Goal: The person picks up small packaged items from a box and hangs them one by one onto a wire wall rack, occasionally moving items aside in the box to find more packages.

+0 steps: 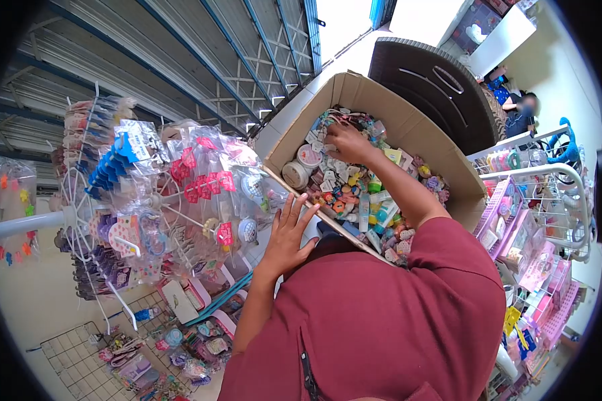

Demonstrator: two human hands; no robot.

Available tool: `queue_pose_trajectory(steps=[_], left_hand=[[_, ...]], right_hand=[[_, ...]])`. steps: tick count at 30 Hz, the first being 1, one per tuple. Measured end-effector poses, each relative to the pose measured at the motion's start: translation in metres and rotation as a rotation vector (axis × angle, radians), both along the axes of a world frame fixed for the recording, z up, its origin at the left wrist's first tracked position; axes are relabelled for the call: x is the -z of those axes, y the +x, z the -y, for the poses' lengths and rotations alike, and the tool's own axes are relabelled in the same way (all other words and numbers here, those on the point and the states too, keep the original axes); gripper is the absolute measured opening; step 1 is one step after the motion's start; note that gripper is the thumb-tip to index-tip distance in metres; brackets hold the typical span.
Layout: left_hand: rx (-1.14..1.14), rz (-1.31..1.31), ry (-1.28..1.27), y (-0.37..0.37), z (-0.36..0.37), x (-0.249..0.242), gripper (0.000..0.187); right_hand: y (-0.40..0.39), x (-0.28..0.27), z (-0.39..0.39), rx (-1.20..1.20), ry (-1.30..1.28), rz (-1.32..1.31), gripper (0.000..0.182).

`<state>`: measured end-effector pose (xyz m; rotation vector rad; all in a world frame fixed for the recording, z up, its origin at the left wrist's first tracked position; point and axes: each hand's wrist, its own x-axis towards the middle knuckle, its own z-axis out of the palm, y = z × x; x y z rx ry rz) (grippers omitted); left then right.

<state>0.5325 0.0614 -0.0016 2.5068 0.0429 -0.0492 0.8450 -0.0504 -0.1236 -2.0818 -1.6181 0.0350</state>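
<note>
A large cardboard box (458, 177) stands in front of me, filled with many small colourful trinkets (344, 200). My right hand (346, 143) reaches inside toward the far left part of the pile. Its fingers are bent down among the small items, and what they pinch, if anything, is hidden. Close to that hand sit round white-lidded tubs (295, 174) against the left wall. Small bottles (364, 212) lie nearer to me in the pile. My left hand (287, 234) has its fingers spread and rests at the box's near edge, holding nothing.
To the left, a wire rack carries bagged hair accessories (207, 180). A wire grid (70, 351) with packets is at lower left. Right of the box stand pink baskets (498, 217) and a white wire shelf (568, 174). Behind are a dark brown piece of furniture (428, 87) and another person (518, 117).
</note>
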Motion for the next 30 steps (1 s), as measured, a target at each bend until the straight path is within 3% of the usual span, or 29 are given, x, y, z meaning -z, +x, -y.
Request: queue_pose_trajectory(steps=[5,14,17,19,21,22,24,28,30], left_hand=[[0.015,-0.001,-0.002,0.002,0.000,-0.002,0.080],[-0.003,-0.003,-0.054,0.003,0.001,0.001,0.079],[-0.003,0.035,-0.052,0.002,-0.001,-0.005,0.076],[-0.005,0.068,-0.050,0.001,0.000,-0.012,0.073],[-0.326,0.243,-0.255,-0.001,0.005,-0.017,0.060],[-0.320,0.230,-0.268,-0.003,0.007,-0.022,0.060],[-0.529,0.330,-0.511,-0.009,0.009,-0.032,0.042],[-0.576,0.375,-0.752,-0.018,0.004,-0.043,0.031],[-0.612,0.299,-1.064,-0.024,0.001,-0.046,0.024]], right_hand=[[-0.010,0.012,0.004,0.013,0.005,0.002,0.027],[-0.018,0.009,0.001,0.107,-0.016,-0.138,0.019],[-0.031,-0.023,0.012,0.131,0.087,-0.243,0.018],[-0.057,-0.082,0.015,0.044,0.089,-0.326,0.017],[-0.089,-0.130,0.014,-0.120,0.141,-0.564,0.017],[-0.107,-0.143,0.013,-0.201,0.189,-0.728,0.016],[-0.138,-0.165,0.010,-0.363,0.251,-0.833,0.018],[-0.152,-0.164,0.005,-0.365,0.196,-0.928,0.020],[-0.150,-0.160,0.002,-0.412,0.242,-0.936,0.020]])
